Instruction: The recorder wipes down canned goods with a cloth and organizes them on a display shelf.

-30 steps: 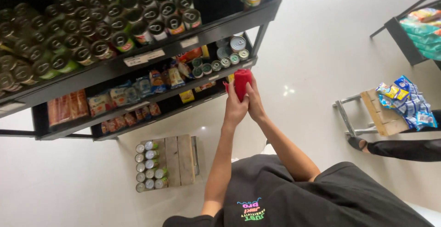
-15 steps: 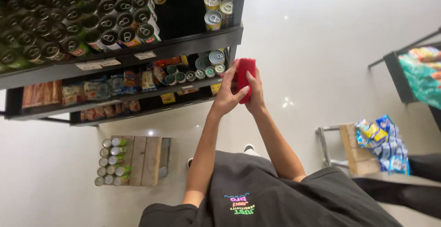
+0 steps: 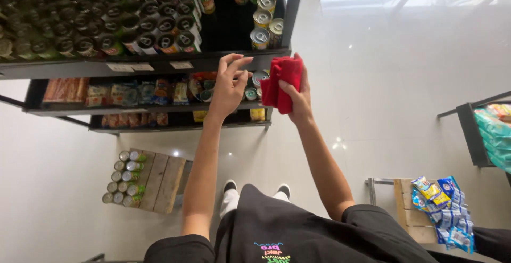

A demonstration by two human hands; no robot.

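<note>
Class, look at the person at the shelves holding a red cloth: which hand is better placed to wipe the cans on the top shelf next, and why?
Probably the right hand: it already grips the red cloth, raised just below the cans at the shelf's right end. The left hand is empty, fingers spread near the shelf edge.

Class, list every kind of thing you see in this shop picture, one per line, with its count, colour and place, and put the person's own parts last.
Shelf unit: one, black, upper left.
Cans on top shelf: many, dark with silver lids, packed in rows.
Packets on lower shelves: many, mixed colours.
Wooden crate: one, brown, on the floor below the shelves.
Cans on crate: about a dozen, green with silver lids.
Snack packets: a pile, blue and yellow, on a low stand at right.
Cloth: one, red, held in the right hand.
Shoes: two, black.
Left hand: open, by the shelf edge.
Right hand: gripping the cloth.
</note>
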